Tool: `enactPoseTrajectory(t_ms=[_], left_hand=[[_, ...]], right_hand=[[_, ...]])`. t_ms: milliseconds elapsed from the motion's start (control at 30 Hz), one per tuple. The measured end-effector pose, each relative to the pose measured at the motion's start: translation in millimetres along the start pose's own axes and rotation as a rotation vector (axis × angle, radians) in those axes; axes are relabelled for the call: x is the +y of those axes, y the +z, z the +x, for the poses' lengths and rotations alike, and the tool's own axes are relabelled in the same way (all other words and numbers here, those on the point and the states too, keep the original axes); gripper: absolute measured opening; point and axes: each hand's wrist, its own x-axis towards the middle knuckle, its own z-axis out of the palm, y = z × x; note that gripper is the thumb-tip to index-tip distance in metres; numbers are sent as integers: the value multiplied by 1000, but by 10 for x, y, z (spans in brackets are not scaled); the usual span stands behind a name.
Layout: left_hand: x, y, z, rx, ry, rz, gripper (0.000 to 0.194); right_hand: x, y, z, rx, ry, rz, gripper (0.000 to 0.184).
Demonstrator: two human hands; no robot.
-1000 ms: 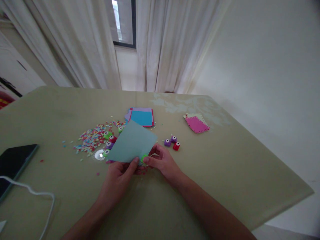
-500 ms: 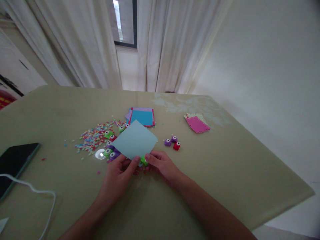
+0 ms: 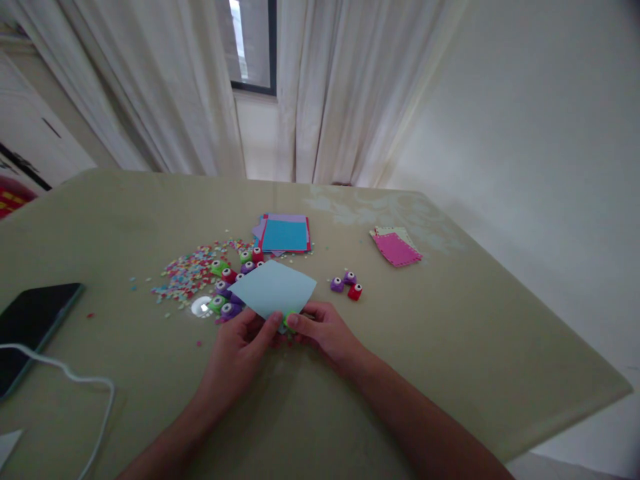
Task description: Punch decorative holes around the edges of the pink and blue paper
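Observation:
A pale blue square of paper [image 3: 274, 288] is held up just above the table, one corner toward me. My left hand [image 3: 245, 337] pinches that near corner between thumb and fingers. Closed around a small green one-eyed paper punch [image 3: 290, 322], my right hand [image 3: 320, 328] has its thumb on top of it. The punch sits at the paper's near corner; whether the paper is inside its slot is hidden by my fingers. Behind the sheet's left side, several green, red and purple punches [image 3: 230, 311] cluster, partly covered. Small reddish bits [image 3: 284, 340] show beneath my hands.
Colourful confetti [image 3: 193, 270] spreads at left. Stacked coloured paper squares [image 3: 285, 235] lie farther back. Three punches [image 3: 349, 283] stand to the right, with pink and cream edge-punched papers [image 3: 399, 249] beyond. A dark tablet [image 3: 30, 327] and white cable [image 3: 75, 377] occupy the left edge.
The blue paper has tipped flatter, its far corner dropping toward me and uncovering more punches behind it. Both hands keep nearly the same place and grip.

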Motion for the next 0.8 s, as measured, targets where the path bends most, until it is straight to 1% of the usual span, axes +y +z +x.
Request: enactPoseTrajectory(t_ms=[267, 533, 667, 800], left_hand=[[-6, 2, 8, -27, 2, -7, 27], [4, 23, 2, -45, -13, -51, 26], [-9, 21, -5, -42, -15, -58, 28], [-18, 9, -14, -37, -17, -60, 28]], right_hand=[[10, 27, -7, 40, -13, 19, 46], [12, 51, -22, 86, -61, -58, 49], [8, 82, -40, 106, -65, -42, 45], [-36, 134, -68, 92, -80, 10, 40]])
